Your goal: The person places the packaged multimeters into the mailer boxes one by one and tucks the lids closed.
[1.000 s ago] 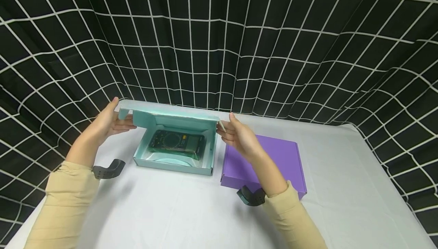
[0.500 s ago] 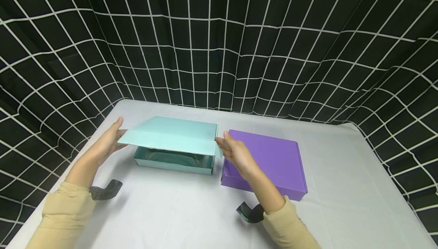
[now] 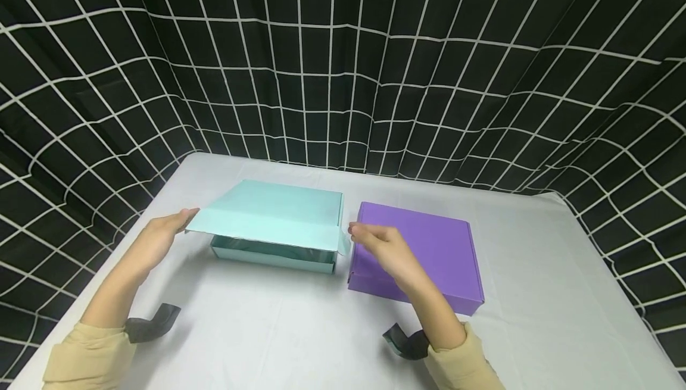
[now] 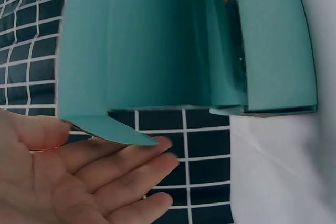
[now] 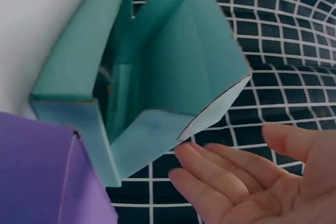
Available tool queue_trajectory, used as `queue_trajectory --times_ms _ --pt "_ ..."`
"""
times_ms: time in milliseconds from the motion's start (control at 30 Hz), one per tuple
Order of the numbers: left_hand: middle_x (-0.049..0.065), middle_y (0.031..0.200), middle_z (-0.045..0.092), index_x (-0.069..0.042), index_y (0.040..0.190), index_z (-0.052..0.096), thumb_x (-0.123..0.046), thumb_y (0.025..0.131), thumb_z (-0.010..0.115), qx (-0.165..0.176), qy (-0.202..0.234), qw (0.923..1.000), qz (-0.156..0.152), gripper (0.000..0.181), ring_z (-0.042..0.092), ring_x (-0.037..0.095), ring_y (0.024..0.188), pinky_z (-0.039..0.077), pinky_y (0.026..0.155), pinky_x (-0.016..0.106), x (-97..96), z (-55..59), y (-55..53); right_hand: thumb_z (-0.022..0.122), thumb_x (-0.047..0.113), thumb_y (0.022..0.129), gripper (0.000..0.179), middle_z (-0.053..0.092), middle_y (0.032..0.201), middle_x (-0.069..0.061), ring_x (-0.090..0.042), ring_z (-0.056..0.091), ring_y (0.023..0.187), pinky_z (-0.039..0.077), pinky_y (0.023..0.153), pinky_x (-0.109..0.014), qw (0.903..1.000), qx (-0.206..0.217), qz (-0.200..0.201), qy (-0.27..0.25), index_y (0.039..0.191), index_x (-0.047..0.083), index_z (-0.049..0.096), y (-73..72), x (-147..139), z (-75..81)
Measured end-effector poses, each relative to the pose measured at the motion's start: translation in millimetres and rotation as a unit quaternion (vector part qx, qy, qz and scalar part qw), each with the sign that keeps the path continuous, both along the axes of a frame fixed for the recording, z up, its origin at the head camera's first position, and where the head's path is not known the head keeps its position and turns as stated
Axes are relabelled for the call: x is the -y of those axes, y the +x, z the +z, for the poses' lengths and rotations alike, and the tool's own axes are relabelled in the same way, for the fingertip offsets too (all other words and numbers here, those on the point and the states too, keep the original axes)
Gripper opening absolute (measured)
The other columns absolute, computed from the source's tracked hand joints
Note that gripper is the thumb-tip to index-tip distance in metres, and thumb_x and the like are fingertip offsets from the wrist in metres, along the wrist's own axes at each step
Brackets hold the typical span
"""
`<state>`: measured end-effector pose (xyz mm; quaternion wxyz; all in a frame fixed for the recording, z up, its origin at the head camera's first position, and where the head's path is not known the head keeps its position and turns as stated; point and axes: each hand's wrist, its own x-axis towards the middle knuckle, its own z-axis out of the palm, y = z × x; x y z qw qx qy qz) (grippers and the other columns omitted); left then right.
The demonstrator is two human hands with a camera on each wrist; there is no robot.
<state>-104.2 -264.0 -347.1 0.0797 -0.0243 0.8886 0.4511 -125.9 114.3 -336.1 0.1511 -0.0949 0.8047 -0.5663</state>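
Observation:
A turquoise cardboard box stands on the white table, its hinged lid tilted partly down over it with a gap at the front. At the lid's front left corner is my left hand; the left wrist view shows its thumb and straight fingers on either side of a small side flap. My right hand is beside the opposite corner, fingers extended, fingertips very near the lid's right flap; contact is unclear. Only a sliver of the dark multimeter inside shows; the lid hides the rest.
A closed purple box lies just right of the turquoise one, partly under my right forearm. White cloth covers the table. Black curtain with a white grid hangs behind and at both sides.
The lid has swung from raised down toward the front, covering the multimeter. Both hands came down and toward me with it; over the last half second the lid has barely moved.

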Motion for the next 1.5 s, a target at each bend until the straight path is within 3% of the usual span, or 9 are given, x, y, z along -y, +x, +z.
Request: queue_trajectory --times_ms 133,300,500,733,933,1133,1300,1500 --pt "0.040 0.139 0.035 0.021 0.137 0.035 -0.037 0.106 0.012 0.015 -0.014 0.9998 0.006 0.069 0.026 0.059 0.132 0.019 0.100 0.077 -3.0 0.6 4.1 0.049 0.024 0.101 0.045 0.056 0.134 -0.021 -0.036 0.050 0.127 0.032 0.110 -0.052 0.9993 -0.003 0.038 -0.002 0.130 -0.010 0.055 5.5 2 1.0" --pt "0.040 0.132 0.044 0.025 0.130 0.040 -0.034 0.106 0.011 0.027 -0.015 0.9995 -0.001 0.070 0.033 0.057 0.128 0.019 0.099 0.077 -4.3 -2.4 7.9 0.047 0.021 0.101 0.046 0.054 0.132 -0.027 -0.039 0.051 0.125 0.038 0.106 -0.050 0.9975 0.015 0.066 -0.022 0.130 -0.015 0.052 8.5 5 -9.3" --pt "0.038 0.124 0.051 0.027 0.126 0.042 -0.031 0.106 0.013 0.026 -0.013 0.9995 -0.008 0.068 0.041 0.054 0.124 0.021 0.100 0.076 -6.1 -8.6 10.3 0.048 0.021 0.101 0.048 0.049 0.136 -0.029 -0.042 0.050 0.124 0.041 0.104 -0.050 0.9965 0.024 0.076 -0.023 0.129 -0.018 0.050 11.5 7 -17.9" --pt "0.038 0.128 0.048 0.028 0.129 0.037 -0.028 0.107 0.015 0.054 0.013 0.9984 -0.012 0.065 0.040 0.051 0.126 0.020 0.103 0.073 -4.8 -15.5 11.6 0.053 0.023 0.099 0.050 0.051 0.136 -0.026 -0.042 0.047 0.128 0.038 0.106 -0.052 0.9964 0.029 0.080 0.001 0.132 -0.015 0.050 14.7 6 -22.3" --pt "0.039 0.133 0.043 0.028 0.131 0.034 -0.026 0.107 0.016 0.065 0.011 0.9976 -0.018 0.062 0.039 0.050 0.127 0.022 0.105 0.070 -6.8 -24.4 14.1 0.064 0.017 0.093 0.060 0.045 0.140 -0.029 -0.038 0.046 0.129 0.040 0.105 -0.046 0.9941 0.042 0.097 -0.026 0.136 -0.018 0.041 15.9 5 -32.2" --pt "0.040 0.135 0.040 0.028 0.131 0.033 -0.026 0.107 0.019 0.071 0.010 0.9970 -0.031 0.061 0.038 0.051 0.128 0.024 0.105 0.068 -3.7 -31.8 16.0 0.072 0.006 0.086 0.066 0.044 0.141 -0.029 -0.036 0.046 0.130 0.039 0.105 -0.046 0.9955 0.045 0.077 -0.034 0.138 -0.017 0.038 17.5 8 -43.9" --pt "0.039 0.136 0.040 0.027 0.132 0.034 -0.026 0.106 0.020 0.079 0.000 0.9962 -0.036 0.061 0.037 0.052 0.128 0.026 0.105 0.067 -1.5 -36.7 16.2 0.075 0.001 0.081 0.060 0.049 0.137 -0.029 -0.038 0.050 0.126 0.041 0.103 -0.051 0.9985 0.025 0.046 -0.014 0.134 -0.008 0.048 21.2 14 -50.1" --pt "0.038 0.133 0.043 0.027 0.131 0.035 -0.031 0.106 0.023 0.072 -0.004 0.9967 -0.036 0.064 0.041 0.050 0.126 0.031 0.104 0.063 4.6 -52.5 11.9 0.077 0.005 0.081 0.051 0.051 0.133 -0.032 -0.039 0.055 0.120 0.046 0.098 -0.051 0.9992 -0.004 0.035 0.020 0.125 -0.003 0.053 24.4 20 -53.5"
